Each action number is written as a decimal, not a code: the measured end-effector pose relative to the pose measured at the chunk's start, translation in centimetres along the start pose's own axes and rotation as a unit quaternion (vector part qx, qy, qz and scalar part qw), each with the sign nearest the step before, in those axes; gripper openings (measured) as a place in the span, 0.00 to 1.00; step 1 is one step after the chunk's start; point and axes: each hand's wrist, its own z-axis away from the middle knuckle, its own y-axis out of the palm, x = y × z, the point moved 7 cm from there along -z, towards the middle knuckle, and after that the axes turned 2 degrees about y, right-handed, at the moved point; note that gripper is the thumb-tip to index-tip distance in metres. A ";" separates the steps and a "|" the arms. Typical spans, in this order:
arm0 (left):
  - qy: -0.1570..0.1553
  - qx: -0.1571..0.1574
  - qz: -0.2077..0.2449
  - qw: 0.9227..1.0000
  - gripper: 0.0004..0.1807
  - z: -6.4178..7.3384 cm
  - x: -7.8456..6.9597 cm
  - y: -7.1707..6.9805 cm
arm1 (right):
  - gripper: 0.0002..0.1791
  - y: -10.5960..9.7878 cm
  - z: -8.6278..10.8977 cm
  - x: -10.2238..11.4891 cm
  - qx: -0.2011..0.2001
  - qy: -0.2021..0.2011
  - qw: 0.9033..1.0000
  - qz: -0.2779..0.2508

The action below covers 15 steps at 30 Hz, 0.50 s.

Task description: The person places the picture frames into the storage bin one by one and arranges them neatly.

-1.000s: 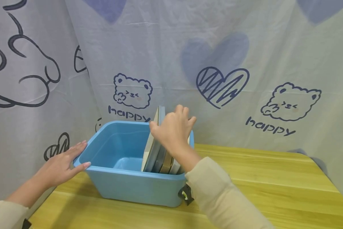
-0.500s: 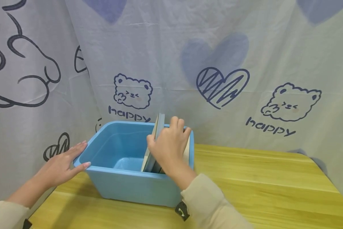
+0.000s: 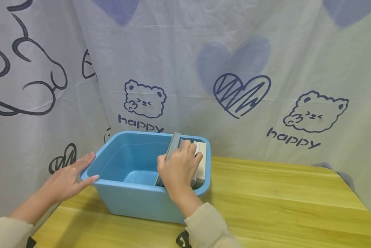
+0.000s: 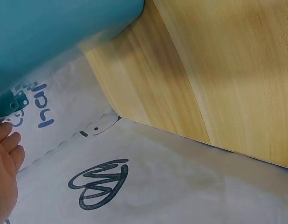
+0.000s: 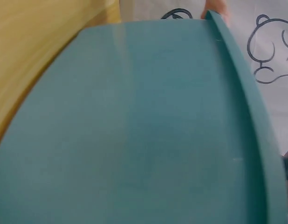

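A light blue plastic bin (image 3: 142, 203) stands on the table. My left hand (image 3: 68, 177) holds the bin's left corner, thumb over the front rim; the left wrist view shows its other fingers (image 4: 9, 147) bent at the rim. Inside the right end of the bin, my right hand (image 3: 179, 168) grips a grey-blue book (image 3: 174, 144), thumb on its left side and fingers to the right. The book leans, its top just above the rim. To its right stands a cream-coloured book (image 3: 201, 162), partly behind the fingers. The right hand hides the lower parts of the books.
The yellow wood-grain table (image 3: 284, 203) extends to the right of the bin. A white cloth (image 3: 185, 44) with printed hearts and bears hangs behind and at the left. The bin's front wall (image 5: 125, 126) fills most of the right wrist view.
My right hand has moved down and slightly left with the grey-blue book, which has sunk lower into the bin. The cream-coloured book shows more now. My left hand has stayed at the corner.
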 end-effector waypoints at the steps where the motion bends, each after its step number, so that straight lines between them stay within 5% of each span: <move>1: 0.000 0.000 0.001 1.000 0.39 0.0 0.0 0.1 | 0.20 0.2 0.2 0.0 0.003 -0.002 1.000 0.005; 15: 0.006 -0.011 -0.003 1.000 0.39 -0.1 0.0 0.1 | 0.21 2.0 1.0 0.6 0.046 -0.015 0.997 0.053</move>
